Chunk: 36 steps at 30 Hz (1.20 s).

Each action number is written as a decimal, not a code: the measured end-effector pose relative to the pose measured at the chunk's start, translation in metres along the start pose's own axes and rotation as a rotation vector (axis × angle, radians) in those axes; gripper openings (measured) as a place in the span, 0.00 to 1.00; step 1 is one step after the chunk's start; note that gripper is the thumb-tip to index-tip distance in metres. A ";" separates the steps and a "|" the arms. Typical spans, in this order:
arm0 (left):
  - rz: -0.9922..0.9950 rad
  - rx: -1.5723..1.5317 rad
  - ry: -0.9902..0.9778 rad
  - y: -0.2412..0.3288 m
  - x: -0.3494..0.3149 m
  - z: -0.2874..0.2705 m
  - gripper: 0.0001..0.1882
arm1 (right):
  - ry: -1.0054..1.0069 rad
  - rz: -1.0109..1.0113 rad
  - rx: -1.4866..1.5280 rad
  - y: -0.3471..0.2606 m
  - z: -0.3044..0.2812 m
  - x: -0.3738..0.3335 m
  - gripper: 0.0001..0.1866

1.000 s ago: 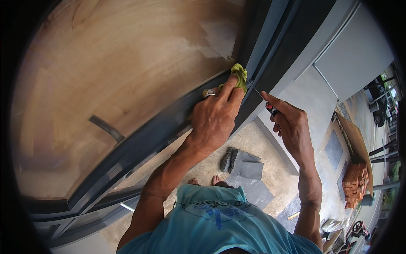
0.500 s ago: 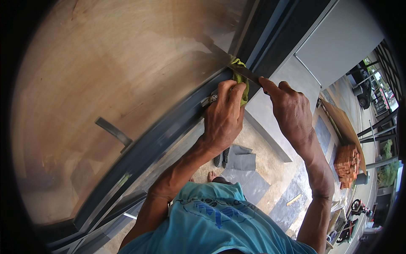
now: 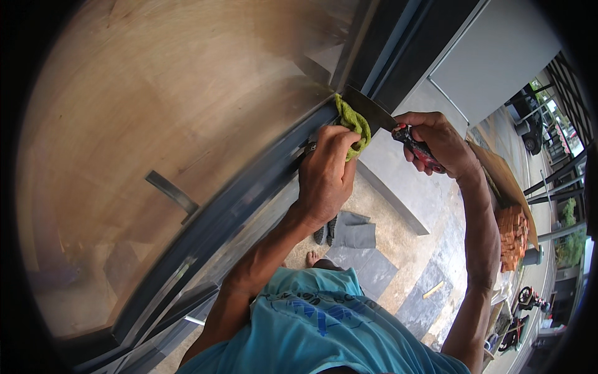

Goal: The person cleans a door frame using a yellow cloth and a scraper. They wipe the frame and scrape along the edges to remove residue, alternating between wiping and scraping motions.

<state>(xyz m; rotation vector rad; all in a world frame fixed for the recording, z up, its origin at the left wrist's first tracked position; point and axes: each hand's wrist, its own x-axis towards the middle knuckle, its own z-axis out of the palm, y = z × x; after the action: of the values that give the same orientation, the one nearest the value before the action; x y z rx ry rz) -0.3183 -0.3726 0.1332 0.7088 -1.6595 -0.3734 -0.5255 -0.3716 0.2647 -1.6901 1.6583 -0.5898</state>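
Observation:
My left hand (image 3: pixel 327 177) pinches a crumpled yellow-green cloth (image 3: pixel 353 124) against the corner of a dark window or door frame (image 3: pixel 249 174). My right hand (image 3: pixel 443 143) is wrapped round the red and black handle of a putty knife (image 3: pixel 369 111). Its flat metal blade points left at the same corner, just above the cloth. Whether the blade's tip touches the frame I cannot tell. Beyond the frame, a shiny brownish pane (image 3: pixel 187 93) carries reflections, one of them dark and blade-like near the corner.
A short metal bar (image 3: pixel 172 190) shows on the pane. Below lie grey floor tiles (image 3: pixel 361 271) and a yellow strip (image 3: pixel 433 289). A grey ledge (image 3: pixel 392 193) runs under my right hand. Further right are stacked bricks (image 3: pixel 512 237), a brown board (image 3: pixel 504 177) and a motorbike (image 3: pixel 529 298).
My right hand has turned and moved slightly right, so the knife's handle and more of its blade face show. The cloth is now wrapped over my left fingertips, below the blade.

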 end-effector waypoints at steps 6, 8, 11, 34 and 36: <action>0.006 -0.076 0.036 0.000 -0.012 -0.009 0.17 | 0.166 -0.083 0.156 0.032 0.019 -0.025 0.25; 0.012 -0.094 0.060 -0.001 -0.012 -0.009 0.16 | 0.213 -0.104 0.101 0.033 0.025 -0.032 0.26; 0.037 -0.106 0.108 -0.001 -0.010 -0.006 0.16 | 0.255 -0.157 0.070 0.033 0.032 -0.034 0.27; 0.040 0.034 0.243 -0.003 0.023 0.032 0.17 | 0.320 -0.250 0.180 0.047 0.042 -0.058 0.25; 0.066 0.095 0.252 -0.002 0.022 0.034 0.16 | 0.339 -0.245 0.042 0.038 0.043 -0.057 0.30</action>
<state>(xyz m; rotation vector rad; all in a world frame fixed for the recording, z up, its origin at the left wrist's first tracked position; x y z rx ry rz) -0.3523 -0.3931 0.1415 0.7379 -1.4640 -0.1512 -0.5239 -0.3071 0.2163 -1.8539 1.6583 -1.0721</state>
